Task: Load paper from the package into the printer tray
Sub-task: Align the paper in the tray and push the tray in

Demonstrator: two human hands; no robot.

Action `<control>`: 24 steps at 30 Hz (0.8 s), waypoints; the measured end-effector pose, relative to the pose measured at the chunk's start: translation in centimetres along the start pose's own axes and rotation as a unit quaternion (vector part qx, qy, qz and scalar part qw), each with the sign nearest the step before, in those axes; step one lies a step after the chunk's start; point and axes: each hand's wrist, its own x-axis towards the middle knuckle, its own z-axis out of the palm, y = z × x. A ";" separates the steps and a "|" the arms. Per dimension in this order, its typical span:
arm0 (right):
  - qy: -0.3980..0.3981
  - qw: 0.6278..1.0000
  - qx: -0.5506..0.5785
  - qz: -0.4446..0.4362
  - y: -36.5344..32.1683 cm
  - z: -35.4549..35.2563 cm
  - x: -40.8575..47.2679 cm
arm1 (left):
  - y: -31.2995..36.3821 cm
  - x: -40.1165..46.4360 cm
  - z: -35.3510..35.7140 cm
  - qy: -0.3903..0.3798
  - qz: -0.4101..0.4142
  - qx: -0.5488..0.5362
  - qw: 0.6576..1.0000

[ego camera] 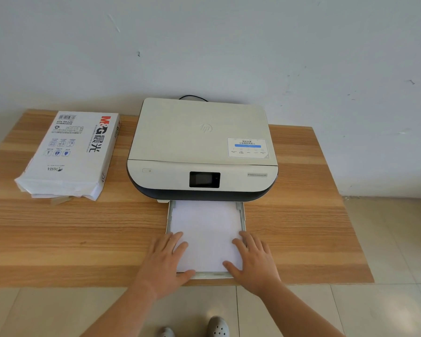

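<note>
White paper (206,229) in the HP-marked printer's (202,147) tray (241,210) is pressed by the flat, spread left hand (165,261) and right hand (253,261); the package (71,152) is labelled "M&G".

I count one printer (202,147) on one table (58,229) — the only machine here. It has one screen (204,179), one power button (147,170) and one sticker (248,147) on its lid. One tray (243,215) is pulled out from it, with one stack of paper (206,229) inside; how many sheets, I cannot tell. One package (71,154) lies to the left, open at its near end. One cable (192,97) shows behind the printer. My two hands are in view — left hand (165,261) and right hand (253,261), both flat. Two shoes (218,327) show below.
</note>
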 end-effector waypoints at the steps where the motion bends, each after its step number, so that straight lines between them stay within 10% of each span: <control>1: 0.004 1.000 -0.001 -0.005 -0.1 0.2 -0.4 | 0.1 -0.2 0.2 -0.003 0.002 0.000 1.000; 24: -0.034 0.997 -0.052 -0.055 -0.6 0.4 -0.2 | -0.1 -0.4 0.6 -0.008 0.011 0.045 0.999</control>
